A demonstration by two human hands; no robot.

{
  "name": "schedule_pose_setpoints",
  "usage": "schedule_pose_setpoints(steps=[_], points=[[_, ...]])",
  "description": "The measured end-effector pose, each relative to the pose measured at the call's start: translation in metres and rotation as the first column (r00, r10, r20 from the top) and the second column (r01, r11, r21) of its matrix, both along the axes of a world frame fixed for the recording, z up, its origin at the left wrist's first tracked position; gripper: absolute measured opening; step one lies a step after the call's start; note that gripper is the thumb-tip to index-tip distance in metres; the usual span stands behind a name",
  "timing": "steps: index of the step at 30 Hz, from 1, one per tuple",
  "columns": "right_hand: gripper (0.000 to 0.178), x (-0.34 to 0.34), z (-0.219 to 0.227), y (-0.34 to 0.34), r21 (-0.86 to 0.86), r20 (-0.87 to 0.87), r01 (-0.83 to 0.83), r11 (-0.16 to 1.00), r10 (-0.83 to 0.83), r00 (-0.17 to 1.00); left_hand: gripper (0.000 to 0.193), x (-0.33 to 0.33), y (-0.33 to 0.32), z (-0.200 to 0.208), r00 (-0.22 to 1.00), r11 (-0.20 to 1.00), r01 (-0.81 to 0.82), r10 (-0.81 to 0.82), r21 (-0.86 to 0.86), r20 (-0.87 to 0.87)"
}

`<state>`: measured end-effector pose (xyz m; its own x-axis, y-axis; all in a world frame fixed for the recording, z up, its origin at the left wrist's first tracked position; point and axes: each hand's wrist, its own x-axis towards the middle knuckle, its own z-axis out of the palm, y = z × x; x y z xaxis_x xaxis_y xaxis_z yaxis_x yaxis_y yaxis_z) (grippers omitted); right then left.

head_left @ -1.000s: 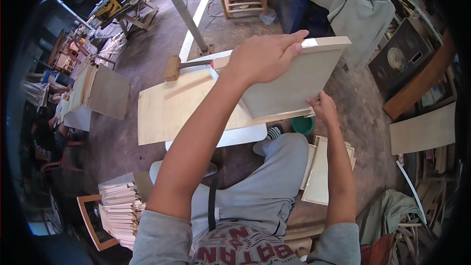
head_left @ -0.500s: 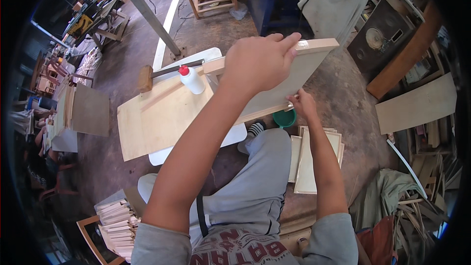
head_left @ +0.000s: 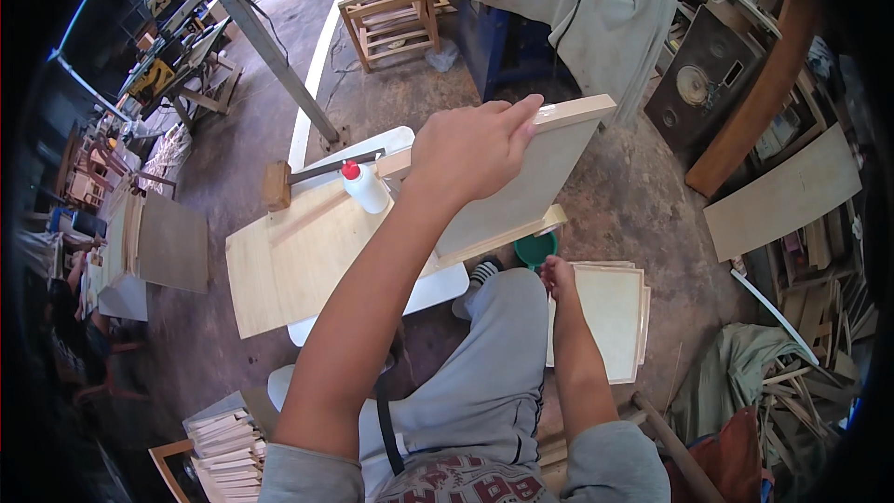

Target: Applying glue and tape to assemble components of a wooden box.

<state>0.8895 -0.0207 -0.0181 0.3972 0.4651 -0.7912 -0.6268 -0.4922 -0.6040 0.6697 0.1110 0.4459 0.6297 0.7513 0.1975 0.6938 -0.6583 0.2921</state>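
My left hand (head_left: pixel 473 154) is closed over the upper edge of a framed wooden panel (head_left: pixel 531 175), which stands tilted on its edge above a white-topped bench (head_left: pixel 438 287). A glossy strip shows on the panel's pale upper rail beside my fingertips. My right hand (head_left: pixel 557 275) is off the panel, below its near right corner and next to a green tub (head_left: pixel 536 249). Its fingers are curled; whether they hold anything is hidden. Left of the panel, a white bottle with a red cap (head_left: pixel 366 188) rests on a thin plywood sheet (head_left: pixel 298 265).
A wooden block with a dark bar (head_left: pixel 277 186) lies at the sheet's far edge. Several framed panels (head_left: pixel 605 326) are stacked on the floor by my right forearm. Wood strips (head_left: pixel 223 452) fill the lower left. A metal post (head_left: pixel 270 47) and wooden chairs (head_left: pixel 391 19) stand beyond.
My right hand has let go of the panel's lower right corner and drawn back toward me. My left hand keeps its grip on the panel. The whole view has shifted slightly.
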Motion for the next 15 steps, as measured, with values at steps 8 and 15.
schedule_pose_setpoints(steps=[8, 15], points=[[0.016, 0.048, 0.000, 0.029, 0.367, 0.634, 0.229, 0.902, -0.422, 0.648, 0.041, 0.020, 0.001, -0.001, 0.988, 0.997, 0.076, -0.076, 0.007, 0.134], [0.017, 0.066, 0.074, 0.052, 0.350, 0.117, 0.342, 0.872, -0.403, 0.908, 0.041, 0.009, 0.007, 0.000, 0.988, 0.991, 0.096, -0.107, 0.098, 0.114]])
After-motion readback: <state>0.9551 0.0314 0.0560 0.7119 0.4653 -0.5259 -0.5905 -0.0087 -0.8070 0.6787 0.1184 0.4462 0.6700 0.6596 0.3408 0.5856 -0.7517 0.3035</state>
